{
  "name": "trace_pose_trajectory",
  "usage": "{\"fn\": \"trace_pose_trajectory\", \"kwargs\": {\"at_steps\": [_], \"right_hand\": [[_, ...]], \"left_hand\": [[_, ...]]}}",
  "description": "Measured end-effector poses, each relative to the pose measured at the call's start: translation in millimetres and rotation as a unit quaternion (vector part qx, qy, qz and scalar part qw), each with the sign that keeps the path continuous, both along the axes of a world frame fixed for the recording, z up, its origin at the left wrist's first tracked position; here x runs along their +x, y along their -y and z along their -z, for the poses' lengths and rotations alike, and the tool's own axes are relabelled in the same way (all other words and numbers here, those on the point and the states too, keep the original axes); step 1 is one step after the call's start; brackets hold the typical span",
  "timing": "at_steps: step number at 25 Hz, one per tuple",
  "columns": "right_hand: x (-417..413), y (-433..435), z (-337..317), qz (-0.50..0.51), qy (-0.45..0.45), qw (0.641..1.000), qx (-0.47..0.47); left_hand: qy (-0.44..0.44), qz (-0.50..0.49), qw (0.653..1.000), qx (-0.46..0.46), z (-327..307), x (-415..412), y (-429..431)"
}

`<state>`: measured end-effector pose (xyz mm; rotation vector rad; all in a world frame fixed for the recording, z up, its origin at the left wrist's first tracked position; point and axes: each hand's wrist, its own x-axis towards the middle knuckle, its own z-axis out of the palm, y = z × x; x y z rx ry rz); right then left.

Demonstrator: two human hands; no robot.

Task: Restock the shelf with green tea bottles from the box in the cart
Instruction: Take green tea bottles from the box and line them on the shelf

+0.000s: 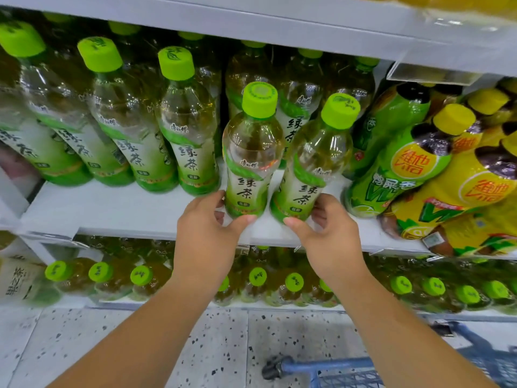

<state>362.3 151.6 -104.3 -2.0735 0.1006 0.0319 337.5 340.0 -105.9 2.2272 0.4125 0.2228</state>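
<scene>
1. The left hand grips the base of the left bottle, thumb in front and fingers curled round the side. The right hand grips the base of the right bottle the same way. Taking one bottle per hand likely halves the trips to the cart.
2. Both bottles are at the front edge of the shelf, just beside each other, in the gap between the row of green tea and the packs of lemon tea. I cannot tell whether their bottoms rest on the shelf or hover just above it.
3. The low grip seems chosen for control. It leaves the caps free under the board above and lets each hand slide its bottle backward.
4. The labels face outward, matching the row, presumably so that shoppers can read them.
5. More green tea stands deeper in the gap, so these two look meant as the front pair.
6. The left bottle is near upright. The right one leans toward the packs and needs straightening before it goes back.
7. The cart shows only its blue handle at the lower right, and the box is out of view.
</scene>
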Motion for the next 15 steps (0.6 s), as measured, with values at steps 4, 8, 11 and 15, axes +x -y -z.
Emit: {"fn": "trace_pose_trajectory", "kwargs": {"at_steps": [4,8,11,15], "right_hand": [[12,-6,5,0.015,0.007,1.0,0.002],[24,-12,11,0.034,0.012,0.999,0.0],[29,-15,14,0.039,0.013,0.999,0.002],[32,-18,18,0.037,0.023,0.999,-0.01]], "left_hand": [[-0.013,-0.023,1.0,-0.013,-3,9,0],[-0.029,-0.063,0.997,-0.018,-4,18,-1],[-0.037,-0.069,0.997,-0.016,-7,20,-3],[-0.052,-0.065,0.996,-0.035,-10,25,-4]]}}
